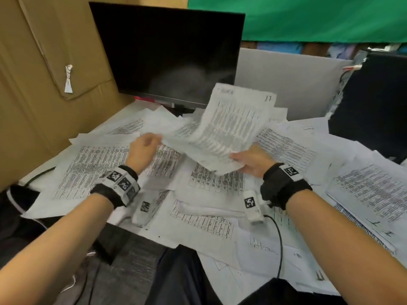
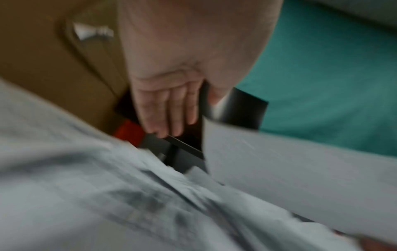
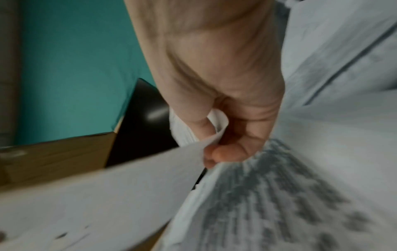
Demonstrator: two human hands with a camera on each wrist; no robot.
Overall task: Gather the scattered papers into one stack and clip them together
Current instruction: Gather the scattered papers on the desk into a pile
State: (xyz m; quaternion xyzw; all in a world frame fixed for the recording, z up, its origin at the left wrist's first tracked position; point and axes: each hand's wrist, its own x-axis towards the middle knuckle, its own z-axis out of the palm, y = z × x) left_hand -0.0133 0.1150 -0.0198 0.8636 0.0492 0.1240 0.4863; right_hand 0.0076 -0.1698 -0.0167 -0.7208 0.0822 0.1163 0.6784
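Printed papers [image 1: 92,164] lie scattered all over the white desk [image 1: 37,175], with a dark monitor [image 1: 169,53] at 12 o'clock, a cardboard wall [image 1: 44,69] at 9 and a green cloth [image 1: 319,16] at 1. At centre, the right hand [image 1: 251,160] pinches a lifted sheaf of sheets [image 1: 229,128] above the desk, while the left hand [image 1: 143,148], fingers [image 2: 171,108] relaxed and straight, touches its 9 o'clock edge.
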